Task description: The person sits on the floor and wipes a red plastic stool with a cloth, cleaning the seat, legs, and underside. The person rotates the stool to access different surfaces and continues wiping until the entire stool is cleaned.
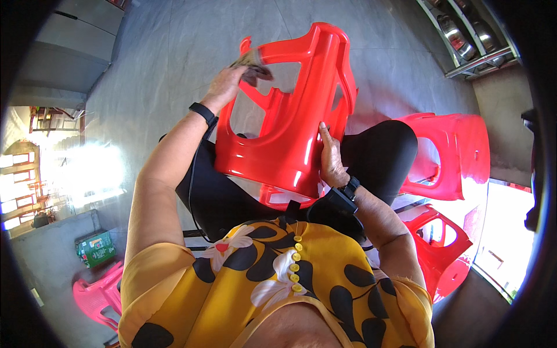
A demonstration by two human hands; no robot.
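Observation:
A red plastic stool (278, 156) lies tipped over across my lap, its legs pointing away from me. My left hand (226, 85) grips a brownish cloth (253, 69) and presses it against the far end of a leg, by the crossbar. On the other side, my right hand (333, 158) holds the stool near its seat end, the thumb along the outer face and the fingers partly hidden. A black band sits on each wrist.
More red stools (461, 156) stand at my right, with another red stool (435, 243) tilted below them. A pink plastic chair (98, 296) and a green carton (95, 249) are at lower left. Metal shelving (481, 63) holds shiny pans at upper right. Grey tile floor (174, 56) lies ahead.

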